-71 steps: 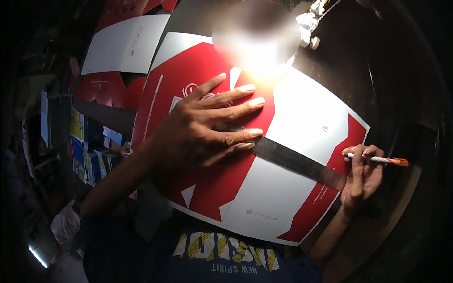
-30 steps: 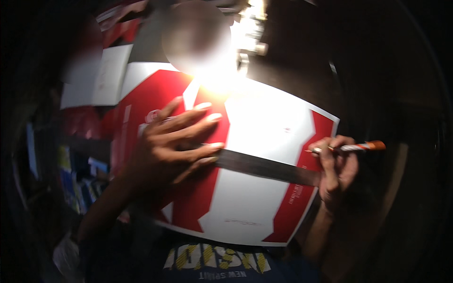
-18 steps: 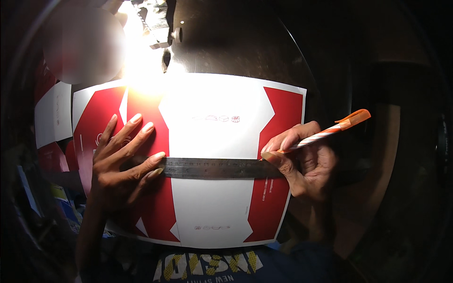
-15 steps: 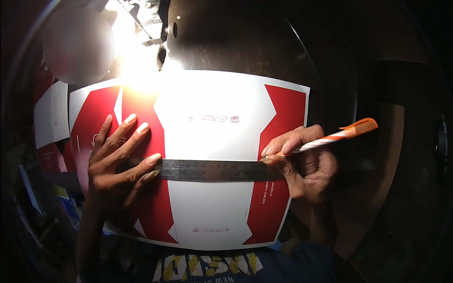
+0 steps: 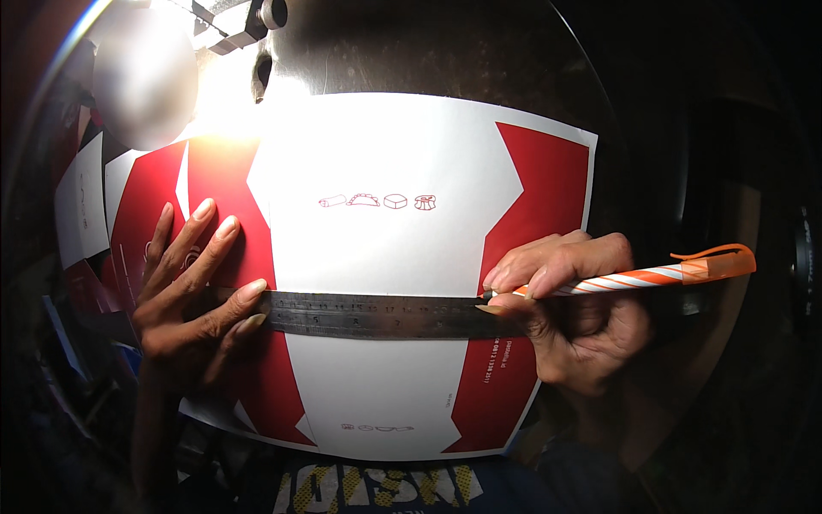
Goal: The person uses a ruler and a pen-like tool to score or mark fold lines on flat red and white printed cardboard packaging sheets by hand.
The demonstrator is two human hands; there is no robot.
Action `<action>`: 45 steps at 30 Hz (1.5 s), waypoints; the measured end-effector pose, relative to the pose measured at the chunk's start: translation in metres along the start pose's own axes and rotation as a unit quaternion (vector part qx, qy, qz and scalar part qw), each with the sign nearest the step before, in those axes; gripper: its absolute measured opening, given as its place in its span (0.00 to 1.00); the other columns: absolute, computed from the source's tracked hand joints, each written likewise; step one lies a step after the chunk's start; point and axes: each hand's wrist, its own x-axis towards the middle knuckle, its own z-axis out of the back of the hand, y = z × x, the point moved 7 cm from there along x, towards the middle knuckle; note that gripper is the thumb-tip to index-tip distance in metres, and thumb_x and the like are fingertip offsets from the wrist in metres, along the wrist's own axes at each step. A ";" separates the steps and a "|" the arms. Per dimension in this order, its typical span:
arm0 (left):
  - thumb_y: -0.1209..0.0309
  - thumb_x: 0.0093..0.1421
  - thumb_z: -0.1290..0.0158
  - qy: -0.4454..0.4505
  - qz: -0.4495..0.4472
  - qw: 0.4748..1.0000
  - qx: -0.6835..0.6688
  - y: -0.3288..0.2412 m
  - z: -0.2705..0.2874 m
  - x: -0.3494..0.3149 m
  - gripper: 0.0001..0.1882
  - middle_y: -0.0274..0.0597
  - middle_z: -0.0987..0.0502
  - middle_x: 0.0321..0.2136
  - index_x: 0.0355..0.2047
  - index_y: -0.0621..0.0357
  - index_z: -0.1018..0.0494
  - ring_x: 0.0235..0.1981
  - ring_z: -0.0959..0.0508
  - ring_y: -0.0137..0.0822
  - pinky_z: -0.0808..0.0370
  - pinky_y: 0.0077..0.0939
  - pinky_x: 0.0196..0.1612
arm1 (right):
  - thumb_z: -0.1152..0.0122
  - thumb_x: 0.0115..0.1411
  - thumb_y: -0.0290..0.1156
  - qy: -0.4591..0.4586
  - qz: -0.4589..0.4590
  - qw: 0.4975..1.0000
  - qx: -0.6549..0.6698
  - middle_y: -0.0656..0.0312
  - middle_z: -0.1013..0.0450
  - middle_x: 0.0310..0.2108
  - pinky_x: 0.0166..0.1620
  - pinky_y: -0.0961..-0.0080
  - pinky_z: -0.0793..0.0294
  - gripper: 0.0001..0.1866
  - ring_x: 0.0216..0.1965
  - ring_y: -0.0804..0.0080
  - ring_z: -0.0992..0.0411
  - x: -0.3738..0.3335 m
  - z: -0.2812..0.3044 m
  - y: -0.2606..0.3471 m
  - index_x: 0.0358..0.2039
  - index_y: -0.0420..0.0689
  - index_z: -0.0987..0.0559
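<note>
A large red and white printed sheet lies in front of me, with small line drawings of food on its white panel. Across its middle runs a steel ruler. My left hand is spread over the ruler's left end and the red part of the sheet, fingers apart and pressing down. Between the fingers of my right hand is an orange and white striped pen, its tip at the ruler's upper edge near the right red panel. The right hand's lower fingers curl under the pen and rest on the sheet.
A bright lamp glares at the upper left, beside a metal clamp-like fitting and a pale round shape. More printed sheets lie at the far left. The dark tabletop stretches behind the sheet.
The view has come closer and shifted, so the sheet and hands look larger. The pen now lies flatter, its capped end farther right and lower; the tip stays by the ruler's edge.
</note>
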 end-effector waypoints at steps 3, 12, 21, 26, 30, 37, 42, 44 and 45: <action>0.65 0.50 0.33 -0.002 0.000 1.000 0.002 0.000 0.000 0.000 0.15 0.55 0.23 0.53 0.40 0.43 0.16 0.62 0.31 0.58 0.47 0.60 0.69 | 0.34 0.54 0.12 0.012 0.000 1.000 -0.004 0.52 0.26 0.31 0.40 0.70 0.17 0.17 0.34 0.67 0.23 0.001 -0.001 0.000 0.37 0.38 0.33; 0.65 0.50 0.33 -0.001 0.003 1.000 0.009 0.000 0.000 0.000 0.15 0.53 0.23 0.53 0.40 0.42 0.16 0.63 0.31 0.57 0.47 0.58 0.70 | 0.33 0.54 0.12 0.007 0.002 1.000 0.000 0.52 0.27 0.29 0.39 0.70 0.18 0.17 0.33 0.67 0.23 0.002 -0.003 0.001 0.36 0.38 0.33; 0.65 0.50 0.34 0.001 0.006 1.000 0.006 -0.002 0.000 0.000 0.14 0.51 0.22 0.53 0.40 0.41 0.16 0.63 0.31 0.55 0.47 0.56 0.70 | 0.32 0.53 0.12 0.031 0.065 0.995 -0.076 0.55 0.26 0.29 0.37 0.74 0.21 0.15 0.31 0.67 0.24 0.000 -0.010 0.009 0.34 0.39 0.29; 0.61 0.50 0.34 -0.018 -0.035 0.999 -0.009 -0.004 0.001 0.012 0.16 0.51 0.22 0.53 0.41 0.41 0.16 0.63 0.31 0.55 0.45 0.56 0.70 | 0.32 0.54 0.14 -0.004 0.020 0.990 -0.141 0.57 0.26 0.30 0.37 0.71 0.20 0.14 0.33 0.66 0.23 -0.010 0.007 0.023 0.36 0.39 0.29; 0.53 0.50 0.34 -0.003 -0.062 0.998 -0.028 0.006 0.008 -0.019 0.19 0.51 0.22 0.52 0.42 0.41 0.16 0.62 0.30 0.54 0.42 0.55 0.68 | 0.45 0.65 0.26 -0.106 0.035 0.988 0.106 0.53 0.27 0.39 0.43 0.66 0.22 0.04 0.39 0.62 0.25 -0.008 0.039 0.023 0.34 0.44 0.31; 0.41 0.46 0.34 -0.016 0.002 0.999 0.040 0.001 0.029 -0.036 0.50 0.57 0.38 0.65 0.62 0.59 0.35 0.69 0.43 0.57 0.50 0.59 0.70 | 0.34 0.57 0.31 -0.001 -0.087 0.857 -0.508 0.57 0.29 0.44 0.46 0.68 0.28 0.12 0.46 0.63 0.29 -0.057 0.098 0.072 0.41 0.43 0.22; 0.29 0.54 0.53 0.022 0.091 0.992 0.088 0.024 -0.010 -0.056 0.60 0.65 0.49 0.69 0.70 0.69 0.53 0.72 0.52 0.58 0.58 0.59 0.71 | 0.22 0.40 0.23 -0.016 -0.099 0.893 -0.439 0.62 0.29 0.36 0.43 0.65 0.30 0.20 0.40 0.67 0.29 -0.066 0.098 0.032 0.32 0.45 0.25; 0.34 0.57 0.51 0.020 0.134 0.971 0.196 0.030 -0.004 -0.050 0.56 0.63 0.49 0.69 0.69 0.69 0.52 0.72 0.52 0.57 0.58 0.57 0.71 | 0.24 0.44 0.23 -0.014 -0.106 0.871 -0.480 0.62 0.27 0.31 0.44 0.65 0.31 0.17 0.35 0.68 0.27 -0.069 0.101 0.029 0.31 0.45 0.26; 0.38 0.60 0.51 0.018 0.144 0.976 0.165 0.031 0.003 -0.040 0.53 0.61 0.48 0.69 0.69 0.69 0.51 0.73 0.52 0.55 0.58 0.56 0.72 | 0.26 0.45 0.23 -0.021 -0.083 0.880 -0.467 0.62 0.28 0.30 0.43 0.68 0.31 0.16 0.33 0.69 0.27 -0.065 0.103 0.029 0.31 0.44 0.26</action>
